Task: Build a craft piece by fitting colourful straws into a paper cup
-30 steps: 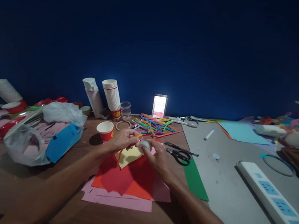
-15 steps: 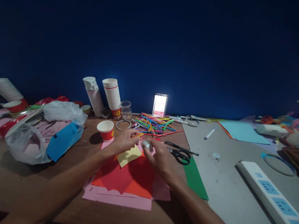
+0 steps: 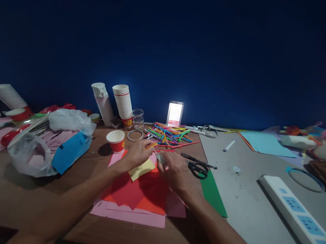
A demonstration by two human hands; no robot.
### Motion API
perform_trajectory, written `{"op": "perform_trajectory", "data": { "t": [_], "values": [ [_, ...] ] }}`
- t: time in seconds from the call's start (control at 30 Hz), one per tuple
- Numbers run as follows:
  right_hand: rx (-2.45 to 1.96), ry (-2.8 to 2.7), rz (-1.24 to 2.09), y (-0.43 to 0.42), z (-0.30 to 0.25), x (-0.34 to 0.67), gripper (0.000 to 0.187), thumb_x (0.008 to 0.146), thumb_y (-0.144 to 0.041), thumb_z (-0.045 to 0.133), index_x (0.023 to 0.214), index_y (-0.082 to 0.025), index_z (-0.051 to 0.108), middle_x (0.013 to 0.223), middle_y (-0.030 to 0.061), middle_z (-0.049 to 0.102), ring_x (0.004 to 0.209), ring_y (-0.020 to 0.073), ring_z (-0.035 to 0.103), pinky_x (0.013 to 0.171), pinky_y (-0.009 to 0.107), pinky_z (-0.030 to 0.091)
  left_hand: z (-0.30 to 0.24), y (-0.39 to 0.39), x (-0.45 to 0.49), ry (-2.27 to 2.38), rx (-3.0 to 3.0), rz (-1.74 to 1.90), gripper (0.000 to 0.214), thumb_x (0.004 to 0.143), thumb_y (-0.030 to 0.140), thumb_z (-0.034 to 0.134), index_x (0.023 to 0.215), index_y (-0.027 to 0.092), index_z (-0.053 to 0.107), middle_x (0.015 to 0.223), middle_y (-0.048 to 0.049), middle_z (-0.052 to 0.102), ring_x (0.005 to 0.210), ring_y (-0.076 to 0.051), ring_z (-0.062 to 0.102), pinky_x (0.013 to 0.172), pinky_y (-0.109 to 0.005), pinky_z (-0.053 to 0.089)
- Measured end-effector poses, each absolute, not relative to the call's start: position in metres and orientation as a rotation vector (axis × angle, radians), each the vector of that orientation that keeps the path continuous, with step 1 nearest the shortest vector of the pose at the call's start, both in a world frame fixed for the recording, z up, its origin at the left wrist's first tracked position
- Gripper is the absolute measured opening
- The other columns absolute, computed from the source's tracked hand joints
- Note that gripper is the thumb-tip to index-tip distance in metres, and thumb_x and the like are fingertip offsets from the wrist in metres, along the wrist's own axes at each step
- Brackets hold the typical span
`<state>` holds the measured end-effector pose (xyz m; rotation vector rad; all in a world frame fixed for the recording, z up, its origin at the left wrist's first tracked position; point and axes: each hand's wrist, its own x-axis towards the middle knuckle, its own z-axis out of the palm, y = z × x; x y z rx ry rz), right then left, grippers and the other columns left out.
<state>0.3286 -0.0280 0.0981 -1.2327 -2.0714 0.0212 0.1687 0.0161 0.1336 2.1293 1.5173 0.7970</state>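
My left hand (image 3: 138, 154) is closed in a pinch on a thin orange stick (image 3: 150, 145) above a yellow paper square (image 3: 141, 169). My right hand (image 3: 174, 168) is closed round a small roll of tape (image 3: 160, 157), close to the left hand. Both hover over a stack of red, orange and pink paper sheets (image 3: 138, 195) on the brown table. A red paper cup (image 3: 115, 140) stands just left of my left hand. A pile of coloured sticks (image 3: 169, 135) lies behind the hands.
Black scissors (image 3: 197, 168) and a green paper strip (image 3: 213, 194) lie right of my hands. A plastic bag with a blue box (image 3: 52, 145) sits at the left. Stacked cups (image 3: 123, 104), a white power strip (image 3: 296, 219), a marker (image 3: 228, 145) and blue paper (image 3: 264, 144) stand further off.
Both hands have moved slightly away from me and lower toward the paper stack, staying together. The tape roll is more covered by my right fingers than before.
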Motion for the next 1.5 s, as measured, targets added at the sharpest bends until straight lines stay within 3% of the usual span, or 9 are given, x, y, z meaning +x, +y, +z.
{"op": "perform_trajectory", "data": {
  "t": [0.3,0.43,0.67,0.87,1.13,1.3,1.5],
  "values": [
    [-1.184,-2.056,0.07,-0.027,0.095,0.333,0.027,0.081,-0.021,0.049,0.106,-0.02,0.055,0.091,0.008,0.061,0.08,0.02,0.054,0.074,0.031,0.039,0.131,0.015,0.17,1.466,2.298,0.821,0.025,0.076,0.018,0.046,0.091,0.016,0.067,0.083,-0.0029,0.069,0.075,-0.015,0.06,0.071,-0.025,0.044],
    [-1.11,-2.0,0.096,-0.025,0.09,0.333,0.025,0.08,-0.023,0.05,0.104,-0.019,0.057,0.092,0.0082,0.062,0.08,0.0207,0.055,0.072,0.031,0.04,0.128,0.013,0.168,1.443,2.306,0.847,0.027,0.078,0.018,0.046,0.096,0.017,0.066,0.09,-0.0034,0.069,0.083,-0.016,0.06,0.079,-0.028,0.045],
    [-1.178,-1.845,0.446,-0.03,0.093,0.332,0.032,0.083,-0.034,0.048,0.113,-0.026,0.055,0.087,0.0042,0.065,0.077,0.0199,0.058,0.069,0.028,0.043,0.135,0.007,0.164,1.34,2.267,0.89,0.023,0.078,0.017,0.046,0.092,0.016,0.065,0.092,-0.0032,0.068,0.085,-0.015,0.06,0.08,-0.027,0.045],
    [-1.159,-1.71,0.742,-0.019,0.087,0.327,0.029,0.087,-0.033,0.038,0.099,-0.024,0.063,0.078,0.0026,0.066,0.073,0.0186,0.059,0.065,0.026,0.043,0.142,0.0,0.167,1.335,2.273,0.757,0.027,0.076,0.014,0.046,0.096,0.015,0.064,0.1,-0.0054,0.066,0.091,-0.016,0.058,0.085,-0.028,0.044],
    [-1.064,-1.604,1.089,-0.005,0.073,0.326,0.032,0.082,-0.035,0.045,0.098,-0.016,0.064,0.081,0.0041,0.066,0.068,0.0158,0.058,0.058,0.024,0.043,0.14,-0.002,0.167,1.338,2.439,0.649,0.027,0.081,0.017,0.043,0.098,0.015,0.064,0.095,-0.007,0.066,0.087,-0.017,0.059,0.079,-0.029,0.045],
    [-0.998,-1.538,1.167,-0.003,0.078,0.328,0.026,0.078,-0.034,0.05,0.087,-0.015,0.066,0.078,0.003,0.065,0.07,0.0158,0.056,0.063,0.025,0.042,0.144,-0.004,0.167,1.297,2.487,0.637,0.026,0.083,0.016,0.042,0.097,0.014,0.063,0.095,-0.0083,0.066,0.087,-0.017,0.059,0.078,-0.03,0.045],
    [-0.996,-1.567,1.155,-0.007,0.088,0.331,0.022,0.076,-0.024,0.047,0.085,-0.016,0.066,0.08,0.0024,0.065,0.071,0.0154,0.056,0.065,0.026,0.042,0.147,-0.005,0.167,1.278,2.505,0.674,0.024,0.082,0.014,0.044,0.097,0.016,0.064,0.096,-0.0065,0.067,0.087,-0.017,0.06,0.079,-0.029,0.046]
  ]
}}
